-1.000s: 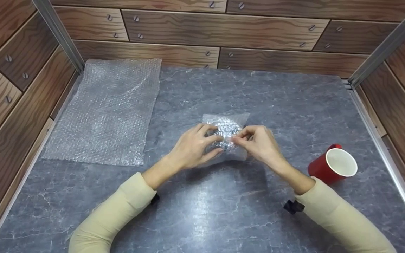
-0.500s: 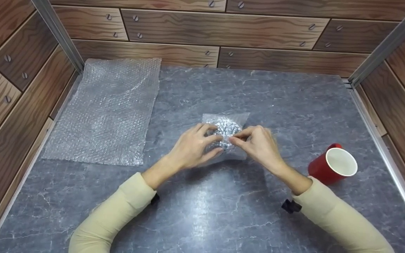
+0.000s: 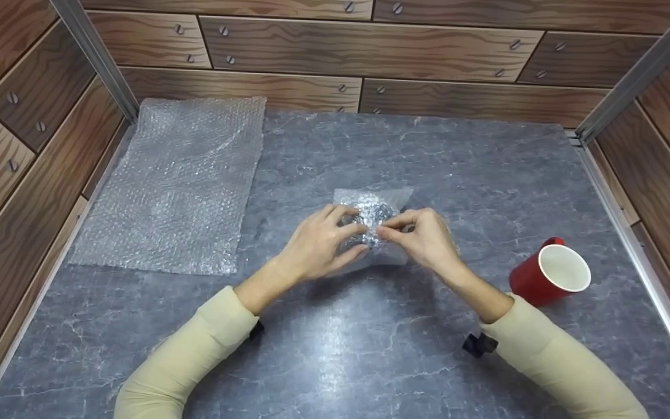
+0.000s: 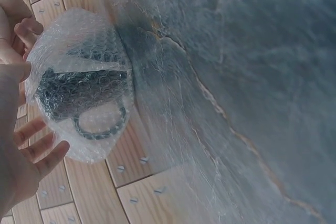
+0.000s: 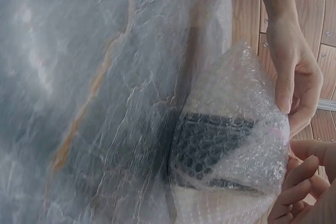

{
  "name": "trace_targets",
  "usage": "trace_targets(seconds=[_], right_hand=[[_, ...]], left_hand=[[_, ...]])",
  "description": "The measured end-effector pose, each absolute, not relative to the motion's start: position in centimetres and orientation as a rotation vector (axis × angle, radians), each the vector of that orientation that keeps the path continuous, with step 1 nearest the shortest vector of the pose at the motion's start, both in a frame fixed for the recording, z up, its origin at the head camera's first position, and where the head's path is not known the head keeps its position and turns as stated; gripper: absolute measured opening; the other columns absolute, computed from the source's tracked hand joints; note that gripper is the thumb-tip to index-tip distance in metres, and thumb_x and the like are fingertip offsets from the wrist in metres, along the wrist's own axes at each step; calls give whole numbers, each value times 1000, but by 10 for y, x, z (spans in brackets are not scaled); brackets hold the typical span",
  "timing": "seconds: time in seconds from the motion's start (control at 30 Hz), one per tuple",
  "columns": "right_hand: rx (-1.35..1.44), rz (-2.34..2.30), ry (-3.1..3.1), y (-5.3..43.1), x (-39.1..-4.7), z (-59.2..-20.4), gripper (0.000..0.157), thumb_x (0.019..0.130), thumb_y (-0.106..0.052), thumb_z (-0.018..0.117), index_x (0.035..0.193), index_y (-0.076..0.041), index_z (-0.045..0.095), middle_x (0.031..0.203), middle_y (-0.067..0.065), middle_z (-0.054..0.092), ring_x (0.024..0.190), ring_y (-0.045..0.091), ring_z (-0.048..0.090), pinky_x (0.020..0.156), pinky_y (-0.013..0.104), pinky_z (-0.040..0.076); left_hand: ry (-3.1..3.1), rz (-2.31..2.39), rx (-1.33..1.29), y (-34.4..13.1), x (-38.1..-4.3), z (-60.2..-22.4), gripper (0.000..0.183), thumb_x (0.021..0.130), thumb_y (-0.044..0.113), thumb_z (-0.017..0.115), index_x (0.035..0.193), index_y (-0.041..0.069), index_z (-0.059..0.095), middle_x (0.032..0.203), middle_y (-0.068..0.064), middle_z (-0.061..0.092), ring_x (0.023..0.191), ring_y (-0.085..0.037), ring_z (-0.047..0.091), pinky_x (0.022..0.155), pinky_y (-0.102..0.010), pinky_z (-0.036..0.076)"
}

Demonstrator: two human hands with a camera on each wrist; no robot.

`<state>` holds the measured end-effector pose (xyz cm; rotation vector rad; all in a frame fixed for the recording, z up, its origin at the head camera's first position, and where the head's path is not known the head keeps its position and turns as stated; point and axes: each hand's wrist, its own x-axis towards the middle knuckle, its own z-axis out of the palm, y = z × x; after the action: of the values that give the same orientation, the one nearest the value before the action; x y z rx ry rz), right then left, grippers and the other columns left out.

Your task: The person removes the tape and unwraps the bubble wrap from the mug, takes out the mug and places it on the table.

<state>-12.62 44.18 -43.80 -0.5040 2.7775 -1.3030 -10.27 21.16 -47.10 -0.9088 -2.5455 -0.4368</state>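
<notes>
A dark mug with a ring-shaped handle, wrapped in bubble wrap point(image 4: 86, 95), stands mid-table in the head view, largely hidden by the wrap's glare and the hands. My left hand point(image 3: 317, 241) holds the bundle from the left, thumb at the near side and fingers spread over its top. From the right comes my right hand point(image 3: 428, 238), its thumb and index finger pinching at the top of the bubble wrap. In the right wrist view, the dark mug shows through overlapping layers, with the right hand's curled fingers point(image 5: 294, 198) at the wrap's edge.
A flat bubble wrap sheet point(image 3: 178, 186) covers the table's back left. The red mug point(image 3: 535, 279), white inside, stands at the right beside my right forearm. Wood-patterned walls point(image 3: 370, 49) and metal frame posts point(image 3: 637, 75) border the grey marbled table point(image 3: 335, 355).
My right hand has shifted slightly left across the top of the bundle, fingertips still together. My left hand, the sheet and the red mug stay in place.
</notes>
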Motion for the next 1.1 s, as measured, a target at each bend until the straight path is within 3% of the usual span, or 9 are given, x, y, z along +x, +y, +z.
trace_targets(seconds=[0.3,0.53,0.87,1.1], right_hand=[[-459,-1461,2664,441,-126,-441,14,90,-17,84,94,-3,84,89,14,81,70,12,67,56,16,50],[-403,-1531,2582,442,-126,-441,15,90,-16,83,95,-1,83,87,11,81,71,12,67,54,18,49],[-364,-1682,2390,442,-126,-441,18,93,-12,80,100,4,79,81,-2,77,42,2,42,40,16,36],[-326,-1720,2337,443,-127,-443,18,93,-12,79,102,4,79,76,-9,74,43,2,41,41,16,34]], left_hand=[[-2561,-437,-905,212,-102,-470,36,102,48,65,124,23,75,138,-10,68,121,-26,67,101,-40,61],[-2563,-438,-906,212,-102,-471,36,102,48,65,126,23,75,138,-10,68,121,-26,66,101,-40,61],[-2543,-457,-897,211,-103,-473,34,101,47,67,124,24,76,136,-8,68,119,-25,67,99,-39,61],[-2529,-480,-896,211,-103,-473,34,101,47,67,124,23,76,136,-7,68,118,-24,67,99,-37,61]])
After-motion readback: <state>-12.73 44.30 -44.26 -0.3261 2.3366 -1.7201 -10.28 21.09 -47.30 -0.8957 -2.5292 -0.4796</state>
